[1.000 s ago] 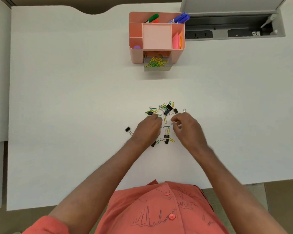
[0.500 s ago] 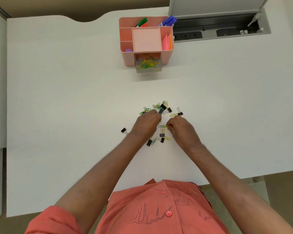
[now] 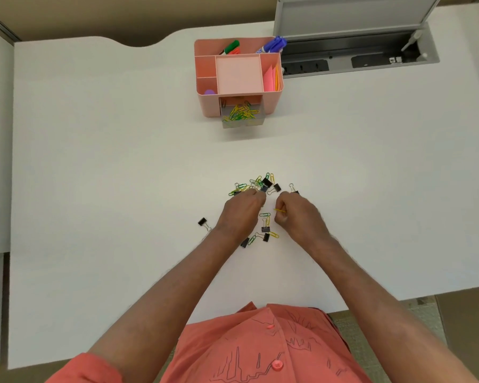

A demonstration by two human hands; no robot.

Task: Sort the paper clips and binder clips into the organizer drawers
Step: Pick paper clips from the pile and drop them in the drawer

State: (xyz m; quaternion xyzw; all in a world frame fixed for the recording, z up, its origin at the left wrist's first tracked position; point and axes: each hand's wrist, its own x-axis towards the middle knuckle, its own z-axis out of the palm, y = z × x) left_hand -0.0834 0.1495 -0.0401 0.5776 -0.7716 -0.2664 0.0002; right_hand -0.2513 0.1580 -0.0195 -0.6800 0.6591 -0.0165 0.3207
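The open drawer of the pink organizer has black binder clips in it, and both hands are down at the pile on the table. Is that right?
Not quite. The head view shows the open drawer of the pink organizer holding yellow and green paper clips, not black binder clips. The rest is right: the left hand and right hand are at the pile on the table.

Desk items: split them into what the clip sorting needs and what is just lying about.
Needed:
pile of clips
open drawer
pink organizer
left hand
right hand

Lying about:
markers
sticky notes
cable tray
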